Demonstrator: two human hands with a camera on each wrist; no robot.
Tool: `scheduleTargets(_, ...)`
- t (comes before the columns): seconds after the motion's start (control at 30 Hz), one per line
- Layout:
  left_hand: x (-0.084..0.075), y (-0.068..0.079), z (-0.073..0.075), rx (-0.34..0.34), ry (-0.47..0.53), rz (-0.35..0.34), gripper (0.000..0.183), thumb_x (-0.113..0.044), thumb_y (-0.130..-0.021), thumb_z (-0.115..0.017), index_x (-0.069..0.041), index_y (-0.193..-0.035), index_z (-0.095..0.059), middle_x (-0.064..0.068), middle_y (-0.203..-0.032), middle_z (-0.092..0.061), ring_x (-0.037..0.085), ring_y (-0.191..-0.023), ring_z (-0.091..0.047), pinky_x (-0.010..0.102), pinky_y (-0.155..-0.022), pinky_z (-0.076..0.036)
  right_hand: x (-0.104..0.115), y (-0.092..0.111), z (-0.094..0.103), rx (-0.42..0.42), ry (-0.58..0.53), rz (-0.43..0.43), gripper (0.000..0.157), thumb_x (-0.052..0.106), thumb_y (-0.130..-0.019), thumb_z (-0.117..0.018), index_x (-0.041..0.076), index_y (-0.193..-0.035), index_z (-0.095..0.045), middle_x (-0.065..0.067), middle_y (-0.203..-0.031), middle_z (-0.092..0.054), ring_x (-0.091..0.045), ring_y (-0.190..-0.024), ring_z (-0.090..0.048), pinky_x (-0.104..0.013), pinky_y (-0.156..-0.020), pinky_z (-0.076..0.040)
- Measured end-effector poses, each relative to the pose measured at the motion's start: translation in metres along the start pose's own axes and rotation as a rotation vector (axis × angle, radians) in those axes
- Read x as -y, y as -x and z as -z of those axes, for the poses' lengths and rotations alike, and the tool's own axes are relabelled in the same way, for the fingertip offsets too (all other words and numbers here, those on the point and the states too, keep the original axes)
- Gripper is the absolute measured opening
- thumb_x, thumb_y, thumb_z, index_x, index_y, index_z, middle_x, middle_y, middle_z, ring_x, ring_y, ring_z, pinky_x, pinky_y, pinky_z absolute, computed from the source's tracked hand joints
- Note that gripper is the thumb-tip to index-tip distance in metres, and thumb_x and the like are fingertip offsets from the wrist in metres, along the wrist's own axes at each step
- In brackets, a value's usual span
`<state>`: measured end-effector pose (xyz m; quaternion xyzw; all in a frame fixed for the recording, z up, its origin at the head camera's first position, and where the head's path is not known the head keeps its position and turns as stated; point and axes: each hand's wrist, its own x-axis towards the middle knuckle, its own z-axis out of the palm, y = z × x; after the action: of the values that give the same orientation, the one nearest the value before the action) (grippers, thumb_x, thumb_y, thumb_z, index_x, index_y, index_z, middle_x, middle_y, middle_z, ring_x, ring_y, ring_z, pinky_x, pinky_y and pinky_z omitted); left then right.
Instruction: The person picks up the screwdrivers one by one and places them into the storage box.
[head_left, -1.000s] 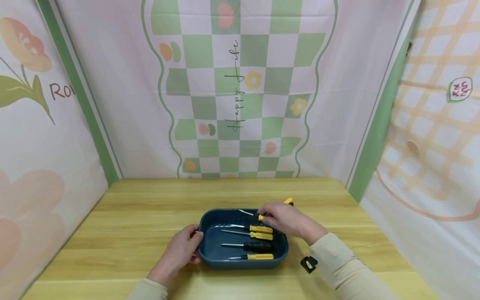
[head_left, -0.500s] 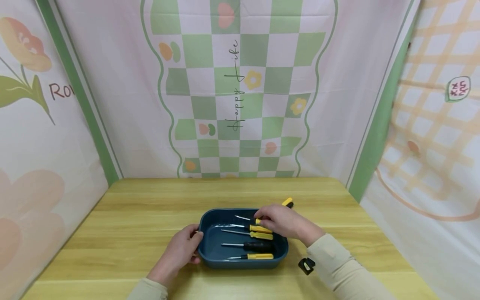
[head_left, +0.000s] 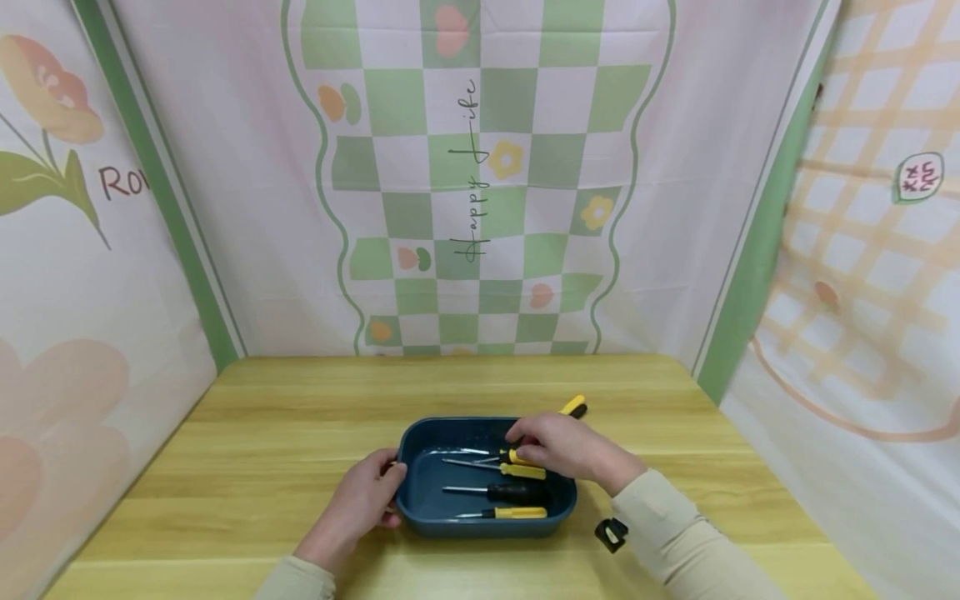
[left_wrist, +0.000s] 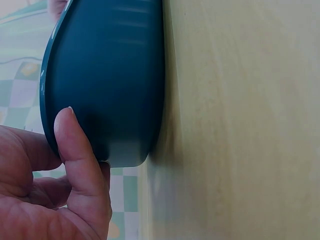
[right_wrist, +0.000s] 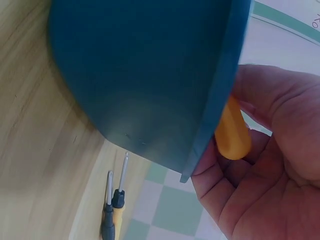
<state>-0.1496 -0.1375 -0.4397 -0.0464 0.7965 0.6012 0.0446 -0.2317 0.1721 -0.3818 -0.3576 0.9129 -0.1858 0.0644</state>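
My left hand [head_left: 363, 493] grips the left end of a dark blue rectangular tub [head_left: 480, 529], thumb and fingers at its rim [left_wrist: 44, 95]. Over the tub's right end, my right hand [head_left: 573, 452] holds a screwdriver by its yellow handle [right_wrist: 233, 132]. The handle's butt shows between thumb and fingers in the right wrist view. In the head view its shaft overlaps another screwdriver low inside the tub. Below it lie a yellow-handled screwdriver [head_left: 522, 472], a black-handled screwdriver [head_left: 517, 493] and a yellow-and-black screwdriver [head_left: 520, 513], all with tips pointing left.
Behind the tub's right corner, a yellow screwdriver [head_left: 573, 404] and a black screwdriver [head_left: 580, 411] lie side by side on the wooden table [head_left: 300, 400]. A small black device [head_left: 611, 534] hangs by my right sleeve. Printed curtains [head_left: 255, 208] enclose the table's back and sides.
My right hand has brought the yellow-handled screwdriver down and nearer to me, from the tub's far wall to over the upper screwdrivers. My left hand and the tub stay put.
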Motion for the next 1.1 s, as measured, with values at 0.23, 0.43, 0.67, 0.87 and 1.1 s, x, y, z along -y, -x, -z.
scheduleTargets(0.23,-0.0006,0.0005,0.0006,0.003,-0.002,-0.004,0.039,-0.017,-0.108,-0.052,0.003,-0.142,-0.054,0.014,-0.091,-0.057,0.019,-0.062,-0.058,0.035,-0.054,-0.061,0.0006,-0.0010,-0.0022,0.008,0.000,-0.014,0.025,0.017,-0.103,-0.066,0.008,-0.125,-0.071,0.006,-0.101,-0.072,-0.004,-0.081,-0.060,-0.031,-0.079,-0.058)
scheduleTargets(0.43,-0.0011,0.0011,0.0010,0.003,-0.004,-0.005,0.039,-0.017,-0.108,-0.052,0.003,-0.142,-0.055,0.014,-0.091,-0.057,0.019,-0.062,-0.058,0.034,-0.054,-0.061,0.0018,-0.0016,-0.0037,0.012,-0.007,-0.015,0.025,0.015,-0.103,-0.066,0.007,-0.125,-0.071,0.004,-0.102,-0.073,-0.004,-0.081,-0.060,-0.030,-0.078,-0.058)
scheduleTargets(0.67,-0.0013,0.0014,0.0011,0.002,-0.008,-0.005,0.039,-0.017,-0.108,-0.052,0.003,-0.142,-0.054,0.014,-0.091,-0.058,0.019,-0.061,-0.058,0.034,-0.054,-0.061,0.0026,-0.0016,-0.0047,0.009,-0.006,-0.021,0.025,0.015,-0.102,-0.067,0.008,-0.126,-0.071,0.004,-0.101,-0.072,-0.005,-0.080,-0.059,-0.030,-0.077,-0.058)
scheduleTargets(0.87,-0.0009,0.0015,0.0012,-0.001,-0.008,-0.002,0.040,-0.017,-0.108,-0.053,0.003,-0.142,-0.054,0.014,-0.094,-0.059,0.019,-0.061,-0.058,0.035,-0.055,-0.061,0.0040,-0.0009,-0.0050,0.005,-0.008,-0.010,0.026,0.015,-0.102,-0.067,0.007,-0.126,-0.071,0.004,-0.101,-0.072,-0.005,-0.080,-0.059,-0.029,-0.076,-0.058)
scheduleTargets(1.1,-0.0012,0.0015,0.0023,0.005,-0.021,0.001,0.041,-0.019,-0.109,-0.052,0.003,-0.143,-0.053,0.014,-0.094,-0.059,0.019,-0.063,-0.059,0.034,-0.055,-0.061,0.0055,0.0000,-0.0057,-0.013,0.015,-0.003,0.025,0.015,-0.103,-0.065,0.009,-0.126,-0.070,0.006,-0.100,-0.072,-0.004,-0.079,-0.057,-0.028,-0.075,-0.056)
